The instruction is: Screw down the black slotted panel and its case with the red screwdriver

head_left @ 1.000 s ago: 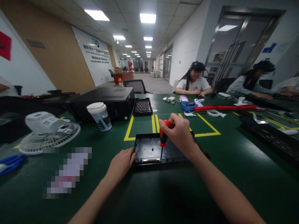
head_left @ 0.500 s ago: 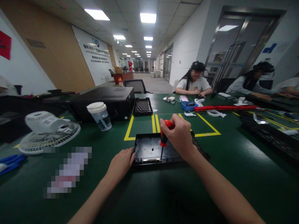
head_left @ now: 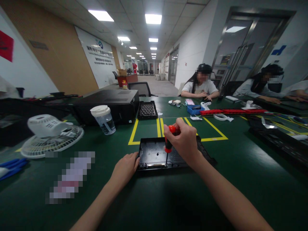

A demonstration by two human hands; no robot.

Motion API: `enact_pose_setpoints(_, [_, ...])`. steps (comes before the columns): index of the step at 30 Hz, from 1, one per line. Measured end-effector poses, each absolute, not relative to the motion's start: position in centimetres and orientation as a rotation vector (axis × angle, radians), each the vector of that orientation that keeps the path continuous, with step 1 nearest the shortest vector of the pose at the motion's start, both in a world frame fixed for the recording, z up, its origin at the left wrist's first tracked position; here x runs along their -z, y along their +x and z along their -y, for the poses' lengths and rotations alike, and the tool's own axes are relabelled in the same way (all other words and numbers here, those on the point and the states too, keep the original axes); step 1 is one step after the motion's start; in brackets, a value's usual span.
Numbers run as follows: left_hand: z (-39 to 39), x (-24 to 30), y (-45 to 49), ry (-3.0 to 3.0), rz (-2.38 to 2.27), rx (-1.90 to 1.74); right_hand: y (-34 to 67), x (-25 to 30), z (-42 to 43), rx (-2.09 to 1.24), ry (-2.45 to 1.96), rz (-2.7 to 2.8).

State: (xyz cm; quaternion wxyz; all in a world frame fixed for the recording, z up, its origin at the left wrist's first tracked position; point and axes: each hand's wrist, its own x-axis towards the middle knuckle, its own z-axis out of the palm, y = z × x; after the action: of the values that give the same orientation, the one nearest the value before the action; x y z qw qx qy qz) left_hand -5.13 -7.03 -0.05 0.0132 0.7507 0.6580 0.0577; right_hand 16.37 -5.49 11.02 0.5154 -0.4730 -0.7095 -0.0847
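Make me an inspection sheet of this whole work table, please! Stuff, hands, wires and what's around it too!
Surface: dark green tabletop marked with yellow tape lines.
Job's things: red-and-black screwdriver, shaft pointing down into a shallow black rectangular tray.
Clutter: white round fan-like object, clear cup with white lid, large black box, small blue open box.
Hands: left hand touches the tray's left edge; right hand grips the screwdriver's handle.
Cables: thin blue and yellow cable-like strands, far right; ends unclear.
Surroundings: seated person in white top across the table; lit rectangular ceiling lights.
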Motion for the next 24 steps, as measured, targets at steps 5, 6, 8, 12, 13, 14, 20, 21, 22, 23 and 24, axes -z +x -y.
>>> enact_pose_setpoints(5, [7.0,0.1,-5.0,2.352,-2.046,-0.173,16.4,-11.2,5.5,0.031,-1.131,1.733])
enact_pose_setpoints(6, [7.0,0.1,-5.0,2.348,-2.048,-0.172,16.4,-11.2,5.5,-0.016,-1.125,1.743])
enact_pose_setpoints(8, [7.0,0.1,-5.0,2.342,-2.050,-0.179,16.5,-11.2,5.3,-0.109,-1.110,1.763])
enact_pose_setpoints(12, [7.0,0.3,-5.2,2.346,-2.051,-0.188,16.5,-11.3,5.0,-0.263,-0.983,1.848])
enact_pose_setpoints(13, [7.0,0.3,-5.2,2.353,-2.047,-0.191,16.5,-11.3,4.9,-0.305,-0.935,1.872])
enact_pose_setpoints(14, [7.0,0.4,-5.2,2.359,-2.044,-0.194,16.5,-11.3,4.8,-0.349,-0.891,1.887])
enact_pose_setpoints(20, [7.1,0.2,-5.2,2.352,-2.046,-0.197,16.5,-10.8,3.8,-0.689,-0.708,1.825])
enact_pose_setpoints(21, [7.1,0.2,-5.2,2.353,-2.048,-0.199,16.4,-10.6,3.6,-0.783,-0.668,1.799])
enact_pose_setpoints(22, [7.1,0.2,-5.2,2.357,-2.048,-0.199,16.3,-10.5,3.4,-0.887,-0.623,1.765])
enact_pose_setpoints(23, [7.1,0.2,-5.2,2.360,-2.047,-0.195,16.2,-10.3,3.2,-0.993,-0.574,1.725])
enact_pose_setpoints(24, [7.1,0.2,-5.2,2.364,-2.044,-0.188,16.1,-10.2,3.1,-1.097,-0.523,1.678])
